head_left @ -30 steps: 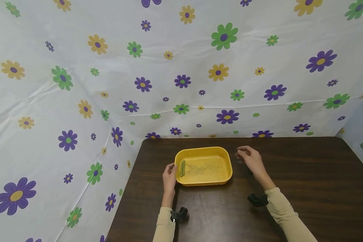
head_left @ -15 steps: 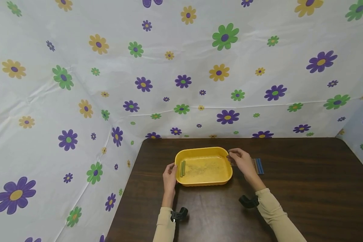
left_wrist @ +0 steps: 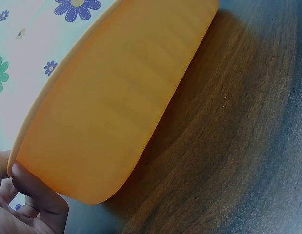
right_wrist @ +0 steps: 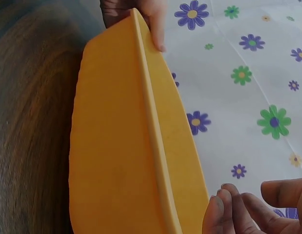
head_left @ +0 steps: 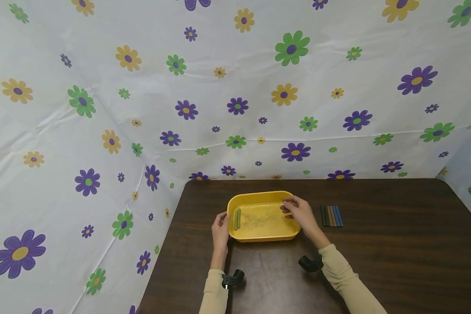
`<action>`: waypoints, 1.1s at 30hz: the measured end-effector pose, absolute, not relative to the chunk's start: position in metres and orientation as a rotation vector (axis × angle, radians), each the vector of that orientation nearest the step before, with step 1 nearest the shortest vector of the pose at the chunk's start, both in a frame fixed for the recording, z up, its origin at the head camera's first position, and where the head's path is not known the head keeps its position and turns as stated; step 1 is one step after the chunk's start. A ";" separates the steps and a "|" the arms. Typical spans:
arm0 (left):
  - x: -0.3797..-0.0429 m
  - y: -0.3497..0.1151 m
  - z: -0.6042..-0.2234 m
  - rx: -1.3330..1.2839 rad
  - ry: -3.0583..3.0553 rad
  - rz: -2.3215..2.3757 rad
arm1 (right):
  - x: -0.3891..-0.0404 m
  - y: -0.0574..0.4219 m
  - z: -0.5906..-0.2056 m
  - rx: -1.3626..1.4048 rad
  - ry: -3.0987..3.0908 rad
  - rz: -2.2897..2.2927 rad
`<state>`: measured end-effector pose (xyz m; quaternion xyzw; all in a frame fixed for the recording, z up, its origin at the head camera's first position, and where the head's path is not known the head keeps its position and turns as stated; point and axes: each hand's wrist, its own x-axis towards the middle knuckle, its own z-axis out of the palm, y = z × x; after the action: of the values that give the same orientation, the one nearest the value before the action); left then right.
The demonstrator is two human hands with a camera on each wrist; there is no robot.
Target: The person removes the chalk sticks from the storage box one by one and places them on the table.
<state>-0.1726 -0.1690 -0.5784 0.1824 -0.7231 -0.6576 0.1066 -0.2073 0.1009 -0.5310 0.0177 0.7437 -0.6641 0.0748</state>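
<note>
A yellow plastic tray stands on the dark wooden table. Two short olive-green sticks lie side by side at its left end; their exact kind is unclear. My left hand grips the tray's left rim, and in the left wrist view its thumb and fingers pinch that edge. Over the tray's right side hovers my right hand, fingers loosely bent. The right wrist view shows a gap between its thumb and fingers, with nothing visible between them. Both wrists wear black mounts.
Right of the tray, several sticks in dark green, brown and blue lie in a neat row on the table. A white flowered cloth hangs behind the table and along its left side.
My right hand has moved left from beside the stick row to over the tray's right side, uncovering the row. My left hand and the two olive-green sticks have stayed put.
</note>
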 end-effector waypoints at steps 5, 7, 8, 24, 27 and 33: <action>-0.173 -0.170 -0.578 0.549 -2.130 -1.934 | -0.208 0.090 -0.534 0.047 2.240 -1.967; -0.173 -0.171 -0.579 0.546 -2.131 -1.933 | -0.209 0.086 -0.537 0.049 2.233 -1.963; -0.173 -0.171 -0.580 0.544 -2.133 -1.933 | -0.209 0.085 -0.537 0.046 2.233 -1.958; -0.173 -0.172 -0.582 0.542 -2.152 -1.925 | -0.209 0.052 -0.542 -0.004 2.219 -1.960; -0.173 -0.172 -0.582 0.538 -2.149 -1.929 | -0.208 0.045 -0.542 -0.004 2.226 -1.936; -0.174 -0.172 -0.581 0.519 -2.136 -1.943 | -0.209 0.033 -0.543 -0.020 2.212 -1.909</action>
<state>-0.1735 -0.1721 -0.5810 0.1761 -0.7241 -0.6588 0.1037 -0.2093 0.0332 -0.5433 -0.0070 0.7525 -0.6494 0.1097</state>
